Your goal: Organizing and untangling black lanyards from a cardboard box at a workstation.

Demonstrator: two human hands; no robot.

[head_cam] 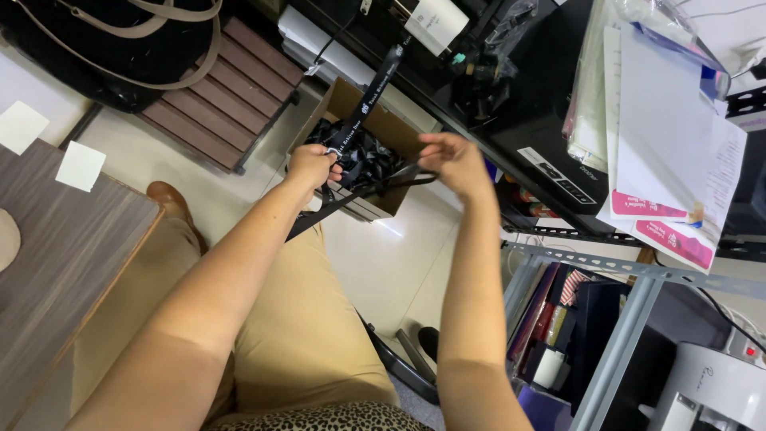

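Pale floor tiles [399,263] fill the middle of the view, with a dark wood-grain desk [56,263] at the left carrying two white paper squares [80,165] near its far edge. Metal shelving [630,279] stands at the right, holding stacked papers [670,136] and upright folders. On the floor beyond the knees sits an open cardboard box [375,132] filled with black lanyards. Above the box's near edge, both hands are raised. The left hand [311,166] is clenched around the metal clip end of a black lanyard [371,185], whose printed strap runs up toward a white card [435,22]. The right hand [451,160] pinches the same lanyard, stretching it taut between the two hands.
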